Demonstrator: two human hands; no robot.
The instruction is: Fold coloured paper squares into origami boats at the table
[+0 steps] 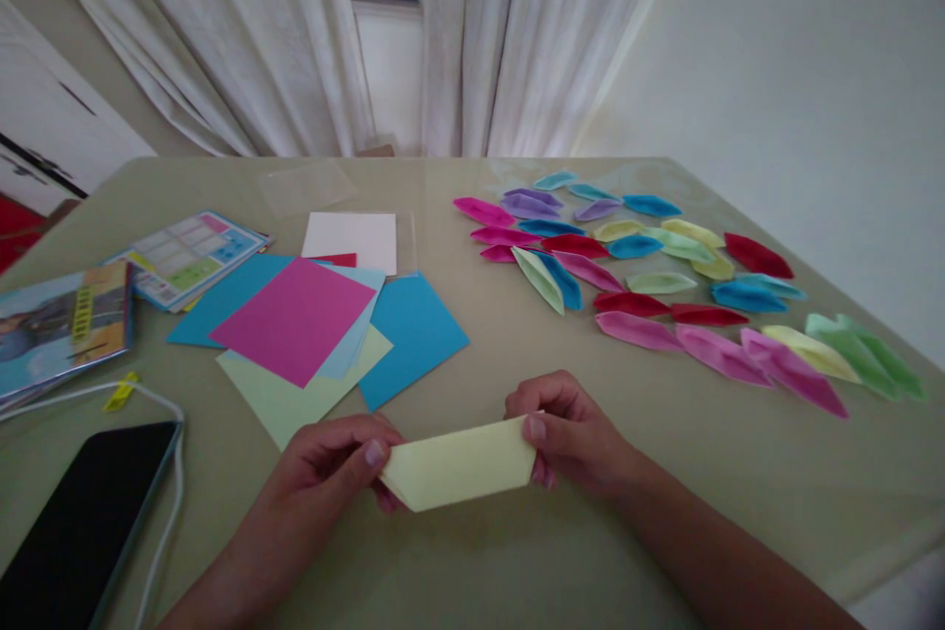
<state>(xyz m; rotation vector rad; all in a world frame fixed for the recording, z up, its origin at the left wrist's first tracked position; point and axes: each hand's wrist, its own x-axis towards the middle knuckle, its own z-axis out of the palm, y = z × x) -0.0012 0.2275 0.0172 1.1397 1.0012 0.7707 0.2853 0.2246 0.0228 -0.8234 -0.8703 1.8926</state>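
Note:
A pale yellow folded paper (458,465), shaped like a long strip with slanted ends, is held just above the table between both hands. My left hand (329,463) pinches its left end with thumb on top. Its right end is pinched by my right hand (565,433), fingers curled. Behind the hands lies a loose stack of square paper sheets: a magenta sheet (295,317) on top, blue sheets (417,335) and a light green sheet (287,401) under it. Several finished folded paper boats (664,290) in pink, red, blue, green, yellow and purple are spread at the right.
A dark tablet (81,522) with a white cable (166,472) lies at the near left. Printed booklets (63,325) and a card (192,256) sit at the far left. A white sheet (350,238) lies behind the stack. Curtains hang beyond the beige table (738,472).

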